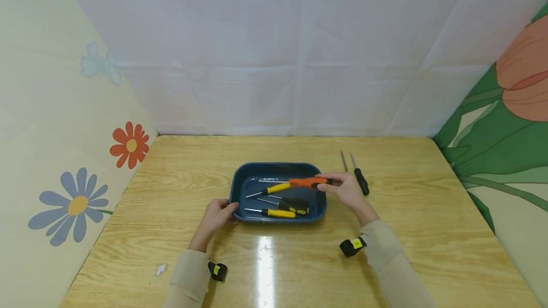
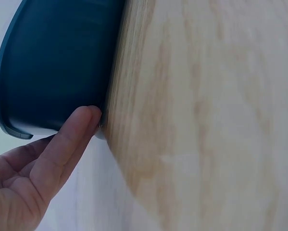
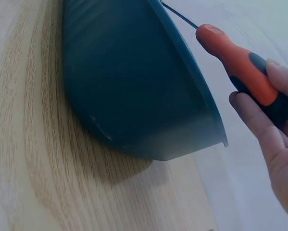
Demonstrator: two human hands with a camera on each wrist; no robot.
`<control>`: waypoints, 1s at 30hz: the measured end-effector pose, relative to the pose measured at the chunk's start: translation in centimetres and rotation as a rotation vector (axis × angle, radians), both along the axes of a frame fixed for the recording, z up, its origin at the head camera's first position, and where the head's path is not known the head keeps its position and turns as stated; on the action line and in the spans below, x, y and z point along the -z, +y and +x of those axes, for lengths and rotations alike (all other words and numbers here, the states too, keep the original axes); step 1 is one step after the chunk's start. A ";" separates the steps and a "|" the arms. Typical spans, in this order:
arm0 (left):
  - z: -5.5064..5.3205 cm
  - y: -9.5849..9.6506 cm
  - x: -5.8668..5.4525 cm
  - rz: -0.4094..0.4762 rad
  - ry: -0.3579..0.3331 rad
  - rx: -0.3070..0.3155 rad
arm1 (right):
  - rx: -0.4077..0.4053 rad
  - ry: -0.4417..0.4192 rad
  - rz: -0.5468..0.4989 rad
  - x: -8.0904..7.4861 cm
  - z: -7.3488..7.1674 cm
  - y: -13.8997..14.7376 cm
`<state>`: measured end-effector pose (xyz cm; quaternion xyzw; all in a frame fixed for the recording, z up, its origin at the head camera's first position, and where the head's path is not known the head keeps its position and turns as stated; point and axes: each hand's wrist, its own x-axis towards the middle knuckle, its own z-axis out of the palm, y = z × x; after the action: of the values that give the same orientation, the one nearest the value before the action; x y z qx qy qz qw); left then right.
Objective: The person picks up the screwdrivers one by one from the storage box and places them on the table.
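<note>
A dark blue plastic bin (image 1: 278,221) sits on the table, with several screwdrivers lying inside. My left hand (image 1: 217,215) grips its left front corner, the thumb over the rim and the fingers against the outer wall (image 2: 52,72). Over the bin's right side, my right hand (image 1: 347,190) holds an orange and black screwdriver (image 1: 305,183) by the handle's end, its shaft pointing left. In the right wrist view, thumb and fingers pinch that handle (image 3: 240,62) above the rim. Among the contents are a yellow-handled screwdriver (image 1: 280,213) and a black-handled screwdriver (image 1: 295,203).
Right of the bin, a black-handled screwdriver (image 1: 361,182) lies on the wooden table (image 1: 428,194), beside another thin metal shaft (image 1: 344,160). A small white scrap (image 1: 161,269) is at the front left. A white cloth backdrop (image 1: 274,61) hangs behind.
</note>
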<state>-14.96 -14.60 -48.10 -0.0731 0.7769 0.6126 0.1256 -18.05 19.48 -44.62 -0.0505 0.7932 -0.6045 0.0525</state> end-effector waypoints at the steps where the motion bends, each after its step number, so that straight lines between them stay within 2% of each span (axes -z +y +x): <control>1: 0.0 0.0 0.0 0.000 -0.001 0.001 | 0.006 0.006 0.001 0.0 0.0 0.1; 11: -0.1 0.0 0.0 0.004 -0.006 -0.005 | 0.024 0.068 -0.010 0.3 0.2 1.2; 19: -0.1 0.0 0.0 -0.003 0.006 -0.002 | 0.054 0.039 -0.063 0.6 0.3 1.9; 30: -0.1 0.0 0.0 -0.016 -0.001 -0.010 | 0.123 0.009 -0.025 0.5 0.8 2.8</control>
<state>-15.04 -14.58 -48.12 -0.0784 0.7814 0.6069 0.1224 -17.25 22.31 -45.12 -0.0048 0.7874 -0.6164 0.0112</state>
